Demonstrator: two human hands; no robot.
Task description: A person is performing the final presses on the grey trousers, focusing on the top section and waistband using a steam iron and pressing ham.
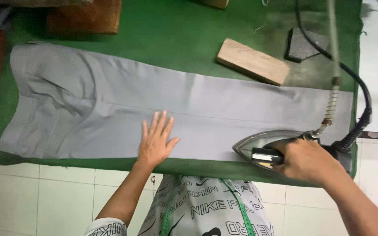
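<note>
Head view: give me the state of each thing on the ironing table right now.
Grey trousers: laid flat along the green table.
Iron: resting on the trousers, gripped by the right hand.
Left hand: pressed flat on the trousers, fingers spread.
Wooden block: lying loose, untouched.

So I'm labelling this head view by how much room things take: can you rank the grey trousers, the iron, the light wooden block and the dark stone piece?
1. grey trousers, far the largest
2. iron, partly hidden by the right hand
3. light wooden block
4. dark stone piece
The iron and the block look close, so their order is unsure.
</note>
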